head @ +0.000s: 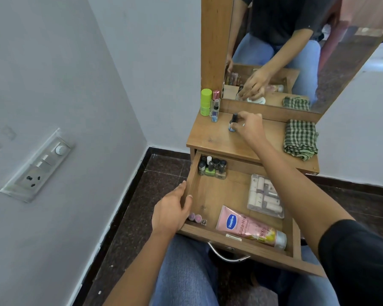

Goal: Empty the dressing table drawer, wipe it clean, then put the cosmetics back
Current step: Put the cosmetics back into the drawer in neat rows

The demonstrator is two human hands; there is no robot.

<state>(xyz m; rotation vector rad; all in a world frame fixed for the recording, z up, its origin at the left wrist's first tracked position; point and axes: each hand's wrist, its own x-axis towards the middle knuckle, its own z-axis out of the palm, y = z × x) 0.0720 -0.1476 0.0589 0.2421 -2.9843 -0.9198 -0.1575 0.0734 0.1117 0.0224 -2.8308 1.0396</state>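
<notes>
Knees (186,272) below, left hand (171,212) grips the drawer (192,173) at nine o'clock, right hand (251,125) pinches a polish bottle (233,122) at twelve; emptying is underway, so release, then fetch another.

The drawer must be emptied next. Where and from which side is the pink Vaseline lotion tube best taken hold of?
Probably round its middle, from above. The pink plastic Vaseline tube lies flat on the wooden drawer's floor, silvery cap by the front right corner, its upper side uncovered.
</notes>
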